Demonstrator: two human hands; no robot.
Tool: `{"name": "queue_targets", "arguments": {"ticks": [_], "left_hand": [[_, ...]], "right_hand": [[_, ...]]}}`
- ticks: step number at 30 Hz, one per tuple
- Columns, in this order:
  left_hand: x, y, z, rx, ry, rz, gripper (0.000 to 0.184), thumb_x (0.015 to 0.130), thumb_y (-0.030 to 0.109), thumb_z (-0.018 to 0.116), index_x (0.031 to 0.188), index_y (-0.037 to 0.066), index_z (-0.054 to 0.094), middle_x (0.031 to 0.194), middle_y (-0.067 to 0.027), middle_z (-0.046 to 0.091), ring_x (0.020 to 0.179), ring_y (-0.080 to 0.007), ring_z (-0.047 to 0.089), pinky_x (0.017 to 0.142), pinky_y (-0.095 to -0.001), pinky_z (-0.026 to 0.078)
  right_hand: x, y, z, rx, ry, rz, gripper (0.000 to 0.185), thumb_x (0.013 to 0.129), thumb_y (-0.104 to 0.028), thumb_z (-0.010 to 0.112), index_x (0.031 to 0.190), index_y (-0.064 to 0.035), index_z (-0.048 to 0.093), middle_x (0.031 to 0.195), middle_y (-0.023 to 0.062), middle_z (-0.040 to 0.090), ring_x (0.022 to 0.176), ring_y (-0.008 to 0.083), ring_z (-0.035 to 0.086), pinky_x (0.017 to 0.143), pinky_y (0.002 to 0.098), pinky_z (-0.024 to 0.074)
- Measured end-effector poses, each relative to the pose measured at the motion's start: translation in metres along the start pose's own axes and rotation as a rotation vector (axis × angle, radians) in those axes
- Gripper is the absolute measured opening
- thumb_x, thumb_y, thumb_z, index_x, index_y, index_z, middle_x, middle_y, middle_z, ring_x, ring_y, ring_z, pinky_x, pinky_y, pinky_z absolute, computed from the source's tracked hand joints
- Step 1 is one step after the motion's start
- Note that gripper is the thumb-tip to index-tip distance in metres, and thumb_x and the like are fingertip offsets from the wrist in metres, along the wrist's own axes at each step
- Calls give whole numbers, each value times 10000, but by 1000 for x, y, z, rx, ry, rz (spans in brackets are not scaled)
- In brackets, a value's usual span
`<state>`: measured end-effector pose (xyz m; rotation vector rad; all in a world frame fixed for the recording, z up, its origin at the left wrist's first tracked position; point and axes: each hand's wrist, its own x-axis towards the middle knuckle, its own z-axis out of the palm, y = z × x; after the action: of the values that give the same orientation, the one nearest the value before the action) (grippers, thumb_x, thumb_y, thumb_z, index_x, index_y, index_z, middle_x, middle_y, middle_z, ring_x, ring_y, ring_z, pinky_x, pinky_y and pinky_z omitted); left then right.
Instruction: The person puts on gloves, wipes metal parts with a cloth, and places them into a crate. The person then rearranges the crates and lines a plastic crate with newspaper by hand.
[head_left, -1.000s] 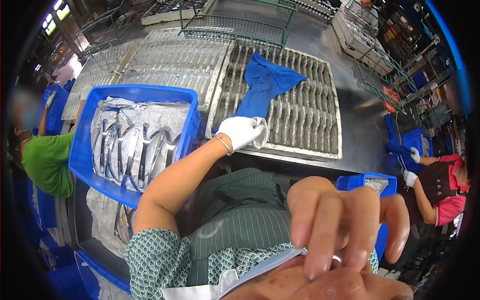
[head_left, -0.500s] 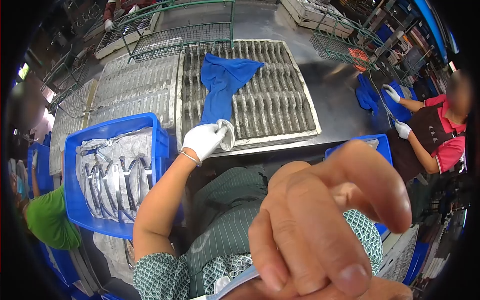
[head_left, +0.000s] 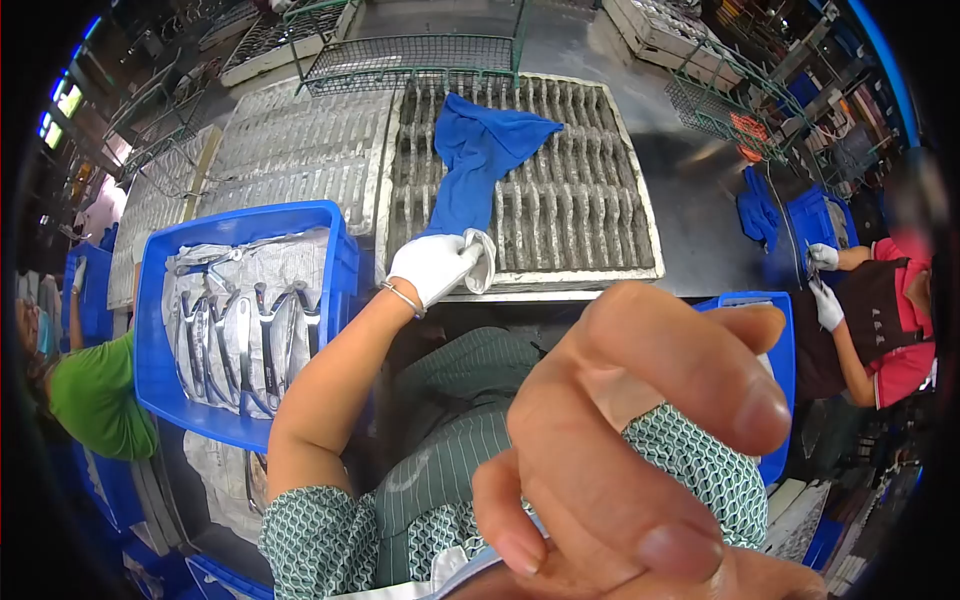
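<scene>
My left hand (head_left: 430,268), in a white glove and with a bracelet at the wrist, is closed on a loose white glove (head_left: 482,262) at the front edge of the rack. A blue cloth (head_left: 480,150) lies over the ridged white-rimmed tray (head_left: 590,220), its lower end reaching my left fingers. Bare and very near the camera, my right hand (head_left: 620,440) has its fingers bent and apart, with nothing seen in them. Left of my forearm, a blue bin (head_left: 345,260) holds several shiny curved metal parts (head_left: 240,345) on pale wrapping.
More slotted trays (head_left: 300,150) extend left, with a green wire rack (head_left: 410,62) behind. A co-worker in a red shirt (head_left: 895,330) handles something at the right by blue bins (head_left: 815,225). Another person in a green shirt (head_left: 95,395) is at the left.
The view has shifted, so the table and trays sit slightly further right. My right hand's fingers have changed their bend. The co-worker at the right has brought both gloved hands together.
</scene>
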<state>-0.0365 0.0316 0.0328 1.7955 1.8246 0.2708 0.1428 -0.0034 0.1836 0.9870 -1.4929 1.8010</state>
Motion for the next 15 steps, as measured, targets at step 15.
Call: {"name": "queue_targets", "arguments": {"ticks": [15], "left_hand": [[7,-10,13,-42,-3,49,497,908,478,422,875,63,691,851,-195,663,829,-369,636,757,-430,484]], "right_hand": [[5,-22,14,-93,86,-118,449,896,-398,579,1177,-67,465,1086,268,502,996,338,542,877,459,409]]}}
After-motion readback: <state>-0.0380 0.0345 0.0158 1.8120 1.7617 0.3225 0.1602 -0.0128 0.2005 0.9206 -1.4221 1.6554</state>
